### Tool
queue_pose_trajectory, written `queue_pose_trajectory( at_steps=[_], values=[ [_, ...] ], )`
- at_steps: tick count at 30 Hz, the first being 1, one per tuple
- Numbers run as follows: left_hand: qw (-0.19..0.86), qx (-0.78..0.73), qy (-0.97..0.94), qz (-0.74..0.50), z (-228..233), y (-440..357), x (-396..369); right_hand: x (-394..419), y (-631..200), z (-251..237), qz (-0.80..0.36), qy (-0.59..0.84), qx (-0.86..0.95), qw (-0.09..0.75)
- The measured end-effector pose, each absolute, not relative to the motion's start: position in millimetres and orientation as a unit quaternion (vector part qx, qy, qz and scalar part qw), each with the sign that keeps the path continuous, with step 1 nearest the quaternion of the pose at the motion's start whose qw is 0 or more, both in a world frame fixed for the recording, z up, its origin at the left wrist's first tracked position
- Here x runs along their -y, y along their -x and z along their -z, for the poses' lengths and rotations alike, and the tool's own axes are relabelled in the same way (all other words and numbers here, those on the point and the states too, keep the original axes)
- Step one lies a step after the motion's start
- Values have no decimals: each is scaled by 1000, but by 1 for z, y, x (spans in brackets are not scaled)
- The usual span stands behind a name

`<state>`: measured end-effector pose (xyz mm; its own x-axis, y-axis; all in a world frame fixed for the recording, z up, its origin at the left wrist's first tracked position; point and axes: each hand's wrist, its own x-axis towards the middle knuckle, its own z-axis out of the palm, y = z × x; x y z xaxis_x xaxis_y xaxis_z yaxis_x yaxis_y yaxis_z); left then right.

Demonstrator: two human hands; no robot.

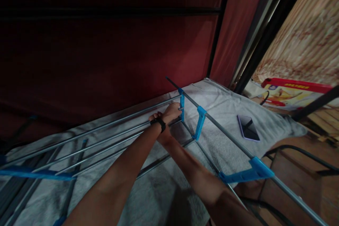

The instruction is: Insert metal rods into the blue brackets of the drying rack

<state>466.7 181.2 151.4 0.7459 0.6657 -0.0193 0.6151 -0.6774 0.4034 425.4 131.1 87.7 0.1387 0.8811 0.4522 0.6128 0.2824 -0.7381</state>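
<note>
Metal rack frame (217,123) lies on a grey blanket (217,102), inside a dark red fabric enclosure. Left hand (172,112) is closed around a rail end at a blue plastic connector (182,104). Right hand (163,137) sits under the left wrist, mostly hidden; its grip cannot be determined. Several rails appear seated in connectors; the joint at the hands appears unfinished. A phone (248,128) lies nearby

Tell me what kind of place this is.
Probably a bedroom, on the lower bunk of a dark-framed bed: a grey blanket covers it, a phone lies there, and both hands work on a metal drying rack with blue connectors.
</note>
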Motion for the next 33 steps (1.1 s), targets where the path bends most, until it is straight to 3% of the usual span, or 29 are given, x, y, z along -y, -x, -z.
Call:
queue_pose_trajectory(
  at_steps=[10, 14, 17, 23, 33],
  values=[
    [137, -430, -891, -59, -144, -473, -170, -90, -446, -31, 9, 529, 700, 479],
    [114, -436, -889, -80, -144, -474, -165, -64, -484, -17, 29, 619, 562, 548],
    [96, -433, -892, -87, -145, -473, -163, -60, -507, -25, 31, 663, 438, 606],
    [86, -421, -900, -75, -149, -469, -160, -92, -520, -52, 13, 677, 361, 641],
    [92, -404, -908, -67, -146, -469, -164, -118, -534, -67, -22, 682, 396, 615]
  ],
)
